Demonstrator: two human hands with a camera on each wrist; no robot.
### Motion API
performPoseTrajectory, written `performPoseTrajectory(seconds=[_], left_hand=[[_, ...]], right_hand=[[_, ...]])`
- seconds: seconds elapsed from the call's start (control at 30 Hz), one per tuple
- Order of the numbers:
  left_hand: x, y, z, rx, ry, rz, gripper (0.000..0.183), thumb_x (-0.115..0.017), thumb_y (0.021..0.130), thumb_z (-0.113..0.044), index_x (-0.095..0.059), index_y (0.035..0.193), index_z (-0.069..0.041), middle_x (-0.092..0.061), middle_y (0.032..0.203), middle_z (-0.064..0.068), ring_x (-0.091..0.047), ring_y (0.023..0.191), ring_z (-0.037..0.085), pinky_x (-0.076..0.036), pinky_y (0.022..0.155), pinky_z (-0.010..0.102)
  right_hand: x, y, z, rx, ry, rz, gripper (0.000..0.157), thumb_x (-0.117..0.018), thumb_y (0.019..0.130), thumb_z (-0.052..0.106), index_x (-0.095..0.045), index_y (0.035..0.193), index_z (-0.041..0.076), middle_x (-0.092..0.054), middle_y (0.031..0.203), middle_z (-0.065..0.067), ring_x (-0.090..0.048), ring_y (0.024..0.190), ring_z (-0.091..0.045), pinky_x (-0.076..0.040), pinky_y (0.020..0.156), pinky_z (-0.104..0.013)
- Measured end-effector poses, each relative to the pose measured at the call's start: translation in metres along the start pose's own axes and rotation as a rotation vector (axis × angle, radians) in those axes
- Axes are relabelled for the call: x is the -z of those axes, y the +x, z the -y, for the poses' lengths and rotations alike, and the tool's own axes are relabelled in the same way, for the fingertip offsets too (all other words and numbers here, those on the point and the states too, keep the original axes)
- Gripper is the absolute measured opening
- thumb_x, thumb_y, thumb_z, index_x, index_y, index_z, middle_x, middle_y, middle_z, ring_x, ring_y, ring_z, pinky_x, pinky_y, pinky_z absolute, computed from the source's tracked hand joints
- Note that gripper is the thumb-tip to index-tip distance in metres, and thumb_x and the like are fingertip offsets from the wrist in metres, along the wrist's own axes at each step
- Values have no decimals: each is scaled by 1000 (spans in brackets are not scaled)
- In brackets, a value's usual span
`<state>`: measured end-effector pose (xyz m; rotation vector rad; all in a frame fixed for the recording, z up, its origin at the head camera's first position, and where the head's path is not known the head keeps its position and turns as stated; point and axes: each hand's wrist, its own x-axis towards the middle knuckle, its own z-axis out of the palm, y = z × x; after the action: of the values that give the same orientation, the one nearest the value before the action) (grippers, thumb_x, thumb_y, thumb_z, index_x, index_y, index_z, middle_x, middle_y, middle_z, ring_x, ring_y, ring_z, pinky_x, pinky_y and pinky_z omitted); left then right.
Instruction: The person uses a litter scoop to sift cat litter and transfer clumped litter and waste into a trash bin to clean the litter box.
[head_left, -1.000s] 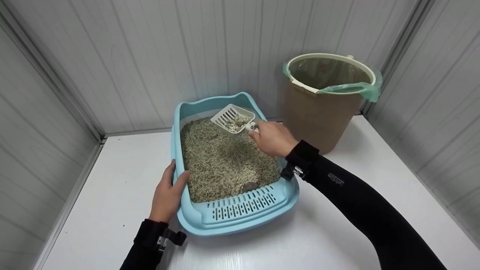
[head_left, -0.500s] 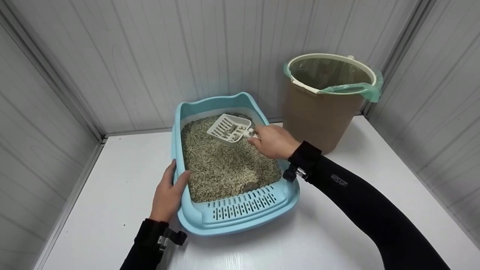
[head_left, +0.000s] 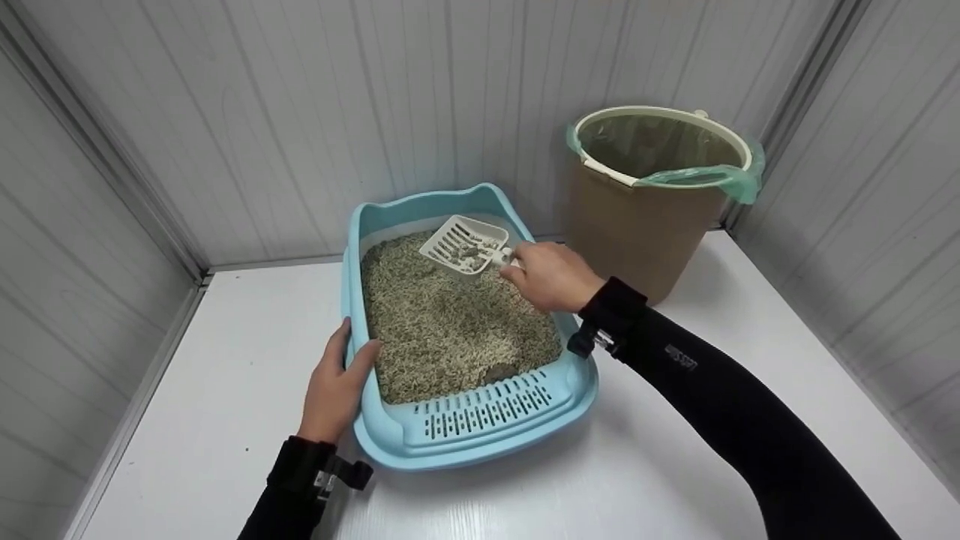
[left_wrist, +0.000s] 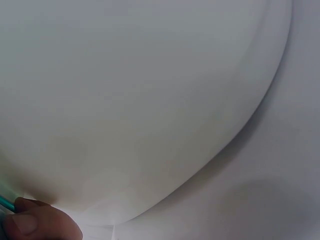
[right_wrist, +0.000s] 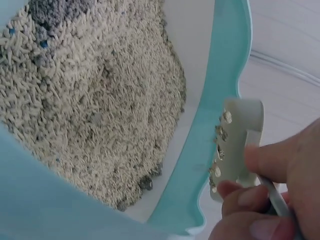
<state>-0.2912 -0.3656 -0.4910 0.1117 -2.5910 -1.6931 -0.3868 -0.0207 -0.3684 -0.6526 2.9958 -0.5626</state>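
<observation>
My right hand [head_left: 553, 276] grips the handle of a white slotted litter scoop [head_left: 461, 244], holding it above the far part of the litter. Some pellets and clumps lie in the scoop, and pellets poke at its slots in the right wrist view. Beneath it is a light blue litter box [head_left: 480, 450] filled with beige-green pellet litter [head_left: 435, 322]. With thumb over the rim and fingers outside, my left hand [head_left: 334, 394] holds the box's left side. A dark clump [head_left: 501, 372] lies in the litter near the front grate.
A brown bin [head_left: 630, 232] lined with a green bag [head_left: 739, 184] stands right of the box, near the back corner. Panelled walls [head_left: 300, 112] enclose the white table [head_left: 225, 375] at the back and both sides.
The scoop dipped a little, then rose again, moving slightly to and fro over the litter. It holds less loose litter than a second ago. My left hand has stayed on the rim.
</observation>
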Motion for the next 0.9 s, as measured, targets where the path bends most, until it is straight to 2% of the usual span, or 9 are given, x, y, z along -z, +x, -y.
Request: performPoseTrajectory(seconds=[0.1, 0.23, 0.33, 0.43, 0.67, 0.9], left_hand=[[-1, 0, 0, -4, 13, -7, 92, -54, 111, -67, -19, 181, -20, -28, 182, 18, -35, 163, 42, -32, 130, 58], [-1, 1, 0, 2, 21, -10, 91, -54, 111, -68, -19, 181, -21, -28, 182, 18, -36, 163, 41, -33, 130, 57], [0, 2, 0, 10, 20, -7, 92, -54, 110, -69, -19, 181, -22, -28, 182, 17, -36, 163, 41, -33, 130, 57], [1, 2, 0, 11, 16, -8, 92, -54, 110, -69, -19, 181, -22, -28, 182, 16, -35, 163, 41, -32, 130, 57], [1, 4, 1, 15, 9, -7, 92, -54, 110, -70, -19, 181, -24, -27, 182, 17, -34, 163, 42, -31, 130, 58], [-1, 4, 1, 15, 7, 1, 92, -55, 110, -69, -18, 181, -23, -26, 182, 17, -34, 164, 42, -31, 130, 58]], right_hand=[[4, -1, -1, 13, 0, 7, 43, -57, 119, 41, -69, 133, 2, -74, 110, -15, -70, 97, -33, -54, 93, -52], [13, 0, -4, 12, 35, 16, 39, -57, 118, 41, -71, 125, 5, -67, 97, -10, -61, 84, -28, -48, 83, -45], [26, -1, -4, -1, 79, 21, 36, -58, 118, 40, -70, 116, 7, -55, 86, -6, -50, 75, -23, -39, 76, -41], [43, -4, -4, -15, 100, 11, 35, -58, 117, 40, -67, 110, 7, -49, 84, -4, -46, 72, -21, -36, 73, -40], [86, -5, -6, -44, 62, -50, 36, -60, 114, 38, -70, 106, 4, -59, 88, -5, -54, 81, -25, -41, 75, -40], [128, -14, -23, -80, 67, -100, 41, -58, 115, 42, -67, 98, 5, -52, 82, -3, -53, 78, -26, -41, 71, -40]])
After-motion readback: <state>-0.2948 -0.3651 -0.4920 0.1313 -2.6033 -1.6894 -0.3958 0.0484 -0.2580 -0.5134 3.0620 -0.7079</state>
